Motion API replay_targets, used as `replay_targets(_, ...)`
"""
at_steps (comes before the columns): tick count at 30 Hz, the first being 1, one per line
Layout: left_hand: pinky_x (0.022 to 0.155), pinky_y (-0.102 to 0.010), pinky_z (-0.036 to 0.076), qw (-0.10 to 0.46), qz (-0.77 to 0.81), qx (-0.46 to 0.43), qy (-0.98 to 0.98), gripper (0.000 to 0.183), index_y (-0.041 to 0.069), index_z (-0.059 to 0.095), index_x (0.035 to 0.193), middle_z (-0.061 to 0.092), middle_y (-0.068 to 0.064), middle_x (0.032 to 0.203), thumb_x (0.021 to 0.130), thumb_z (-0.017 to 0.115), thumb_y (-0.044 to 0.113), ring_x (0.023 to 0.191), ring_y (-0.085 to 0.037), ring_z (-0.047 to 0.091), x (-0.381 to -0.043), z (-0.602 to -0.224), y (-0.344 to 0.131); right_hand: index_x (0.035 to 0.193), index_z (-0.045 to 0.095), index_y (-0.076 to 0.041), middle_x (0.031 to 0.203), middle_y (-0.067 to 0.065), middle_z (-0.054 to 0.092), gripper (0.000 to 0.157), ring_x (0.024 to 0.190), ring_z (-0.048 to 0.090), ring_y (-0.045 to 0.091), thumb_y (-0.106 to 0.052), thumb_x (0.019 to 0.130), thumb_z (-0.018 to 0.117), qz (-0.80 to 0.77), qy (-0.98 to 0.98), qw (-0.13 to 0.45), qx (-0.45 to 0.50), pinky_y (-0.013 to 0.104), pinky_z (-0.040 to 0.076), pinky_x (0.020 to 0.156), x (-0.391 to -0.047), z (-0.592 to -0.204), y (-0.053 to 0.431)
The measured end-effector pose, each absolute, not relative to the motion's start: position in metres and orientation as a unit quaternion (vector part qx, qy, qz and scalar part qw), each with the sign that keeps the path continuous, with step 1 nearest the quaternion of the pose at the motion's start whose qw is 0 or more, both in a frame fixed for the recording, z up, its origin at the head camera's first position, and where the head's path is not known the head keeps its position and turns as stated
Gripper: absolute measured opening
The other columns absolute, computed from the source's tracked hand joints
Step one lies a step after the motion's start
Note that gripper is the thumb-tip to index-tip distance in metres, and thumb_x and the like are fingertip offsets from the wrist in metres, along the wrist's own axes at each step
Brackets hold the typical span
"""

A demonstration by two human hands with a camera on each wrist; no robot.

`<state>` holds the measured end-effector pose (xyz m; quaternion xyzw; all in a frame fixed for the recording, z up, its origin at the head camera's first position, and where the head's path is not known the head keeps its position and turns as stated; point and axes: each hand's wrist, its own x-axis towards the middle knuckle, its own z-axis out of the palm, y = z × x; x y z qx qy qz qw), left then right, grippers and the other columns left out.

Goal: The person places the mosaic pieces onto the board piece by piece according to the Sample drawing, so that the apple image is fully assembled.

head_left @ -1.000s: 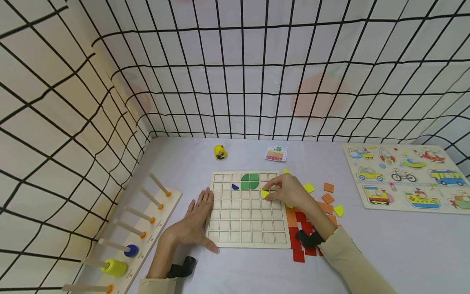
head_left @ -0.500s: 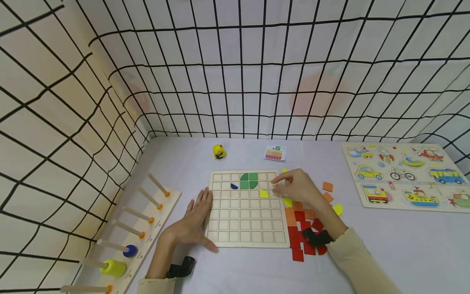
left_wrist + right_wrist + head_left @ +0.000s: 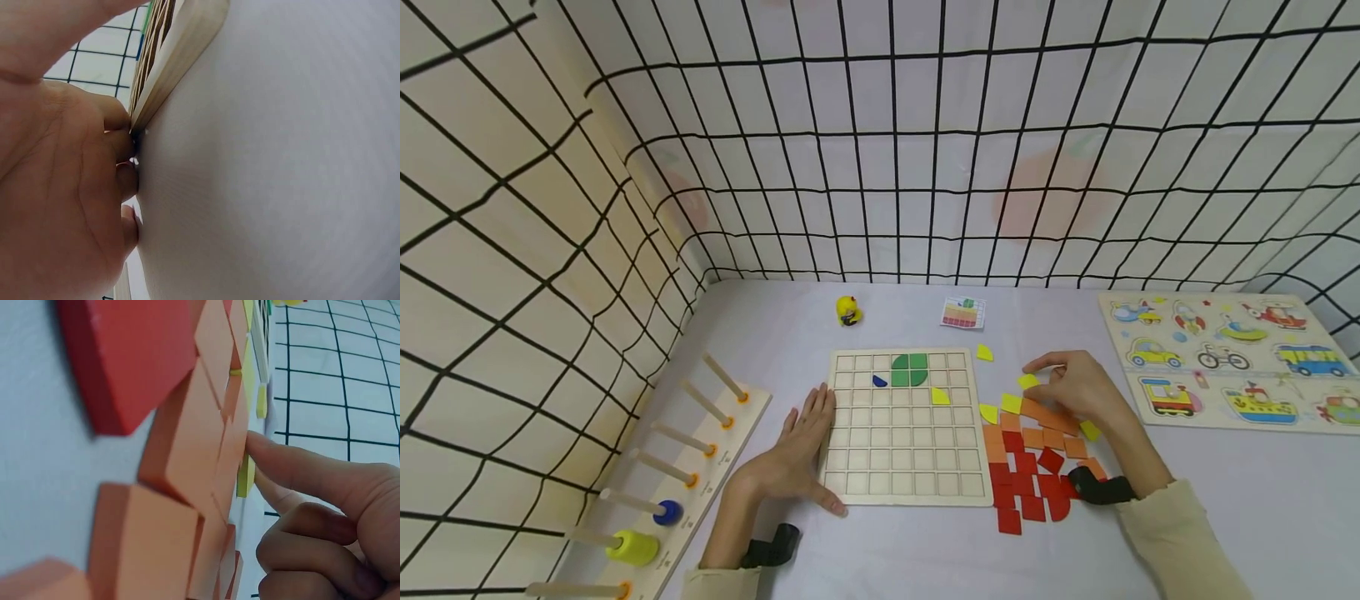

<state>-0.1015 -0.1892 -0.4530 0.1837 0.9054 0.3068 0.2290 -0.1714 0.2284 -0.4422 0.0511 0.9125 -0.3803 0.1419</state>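
My left hand (image 3: pixel 801 450) lies with straight fingers along the left edge of the wooden grid board (image 3: pixel 880 458); the left wrist view shows that board's edge (image 3: pixel 181 62) against the fingers. On the board are green tiles (image 3: pixel 910 370), a small blue piece (image 3: pixel 880 381) and a yellow quarter-round tile (image 3: pixel 940 396). Right of it, my right hand (image 3: pixel 1075 385) has its thumb and index finger on either side of a yellow tile (image 3: pixel 1028 381), pinching it. In the right wrist view this yellow tile (image 3: pixel 245 478) is partly hidden behind orange tiles (image 3: pixel 194 437).
Red tiles (image 3: pixel 1022 484) and more yellow tiles (image 3: pixel 985 352) lie right of the board. A peg stand (image 3: pixel 700 483) is at left. Behind are a rubber duck (image 3: pixel 848 311) and a pattern card (image 3: pixel 962 313). A vehicle puzzle (image 3: pixel 1225 358) sits at far right.
My right hand let go of the quarter-round yellow tile on the board and moved right, to another yellow tile among the loose pieces. The left hand stayed put.
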Motion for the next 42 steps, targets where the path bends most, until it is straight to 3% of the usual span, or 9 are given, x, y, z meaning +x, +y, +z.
replay_targets(8,0.128,-0.064,-0.009,0.230,0.313,0.179,0.904,0.157,0.000,-0.007,0.164,-0.021,-0.018,0.171,0.058,0.102,0.039,0.160,-0.037,-0.019,-0.101,-0.453,-0.190,0.119,0.073,0.000,0.061,0.000,0.040,0.039,0.058,0.043,0.018,-0.022,0.087,0.082,-0.381,0.914,0.139,0.022,0.024,0.033,0.051,-0.174,-0.446,0.224)
replay_targets(19,0.128,-0.065,-0.008,0.229,0.308,0.180,0.905,0.157,0.000,-0.007,0.164,-0.020,-0.018,0.171,0.059,0.101,0.041,0.160,-0.037,-0.019,-0.101,-0.453,-0.189,0.123,0.070,0.000,0.058,-0.001,0.043,0.042,0.054,0.046,0.018,-0.020,0.088,0.081,-0.388,0.906,0.164,0.042,0.024,0.035,0.048,-0.175,-0.449,0.242)
replay_targets(30,0.128,-0.064,-0.009,0.229,0.313,0.178,0.904,0.157,-0.001,-0.007,0.164,-0.020,-0.018,0.171,0.059,0.102,0.040,0.160,-0.037,-0.019,-0.101,-0.454,-0.191,0.117,0.072,0.001,0.058,-0.001,0.040,0.037,0.053,0.043,0.017,-0.020,0.088,0.081,-0.365,0.919,0.147,0.010,0.023,0.034,0.046,-0.177,-0.447,0.233)
replay_targets(36,0.129,-0.063,-0.009,0.228,0.312,0.177,0.905,0.157,0.000,-0.007,0.164,-0.020,-0.017,0.171,0.058,0.102,0.040,0.160,-0.036,-0.019,-0.100,-0.454,-0.191,0.112,0.075,0.000,0.060,-0.001,0.034,0.033,0.057,0.038,0.018,-0.021,0.088,0.082,-0.369,0.921,0.117,-0.028,0.024,0.029,0.051,-0.178,-0.438,0.201)
replay_targets(42,0.129,-0.063,-0.009,0.232,0.306,0.178,0.906,0.157,0.001,-0.009,0.164,-0.021,-0.017,0.171,0.059,0.101,0.041,0.160,-0.036,-0.019,-0.101,-0.453,-0.189,0.104,0.079,-0.007,0.060,-0.001,0.035,0.027,0.056,0.035,0.017,-0.022,0.083,0.088,-0.401,0.903,0.136,-0.073,0.024,0.024,0.050,-0.175,-0.436,0.143)
